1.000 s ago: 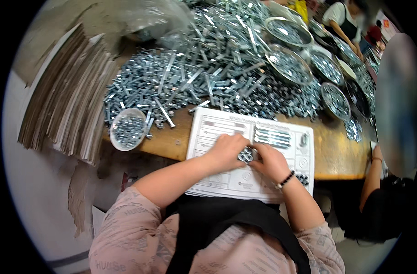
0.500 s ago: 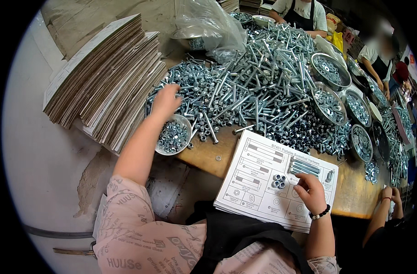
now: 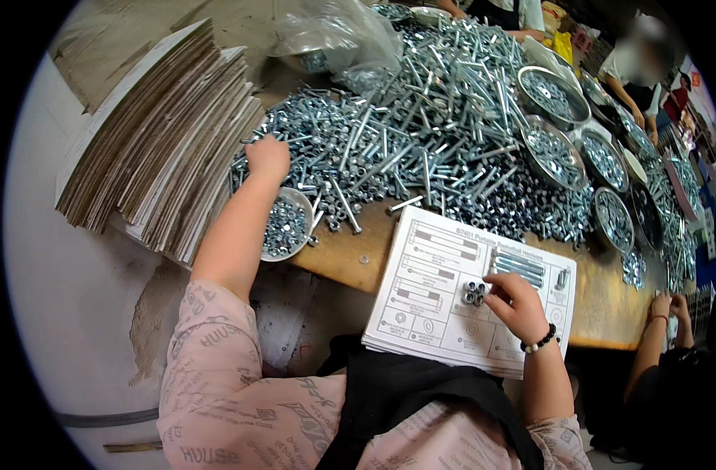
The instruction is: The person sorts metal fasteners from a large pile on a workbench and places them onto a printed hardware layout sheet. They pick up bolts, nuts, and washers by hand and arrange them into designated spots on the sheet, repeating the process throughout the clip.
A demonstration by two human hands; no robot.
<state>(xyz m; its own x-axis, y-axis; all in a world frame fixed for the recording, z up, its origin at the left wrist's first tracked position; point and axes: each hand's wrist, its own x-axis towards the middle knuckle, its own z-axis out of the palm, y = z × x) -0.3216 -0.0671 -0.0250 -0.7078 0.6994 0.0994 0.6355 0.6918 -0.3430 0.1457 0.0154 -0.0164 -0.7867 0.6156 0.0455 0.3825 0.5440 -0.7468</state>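
Observation:
At the left end of a large heap of bolts and nuts (image 3: 421, 117), my left hand (image 3: 269, 160) is closed with the fingers curled down; what they hold, if anything, is hidden. Just below it stands a round metal bowl (image 3: 308, 232) full of small nuts. My right hand (image 3: 518, 309) rests over a stack of printed sheets (image 3: 421, 270), its thumb and forefinger bent around the right side of several lock nuts (image 3: 474, 293) grouped on the top sheet. Beyond that hand, several long bolts (image 3: 518, 269) lie side by side on the sheet, with a short bolt (image 3: 562, 278) right of them.
A tall cardboard stack (image 3: 154, 141) leans at the left. Several metal bowls of washers (image 3: 554, 153) stand on the right. A loose washer (image 3: 363, 259) lies near the wooden table's (image 3: 342, 270) edge. Co-workers are behind the heap, and another person's hands (image 3: 667, 307) work at far right.
My right hand has moved left and its fingertips have reached the nuts. My left hand's fingers, spread before, are now curled at the heap. The whole view has shifted slightly.

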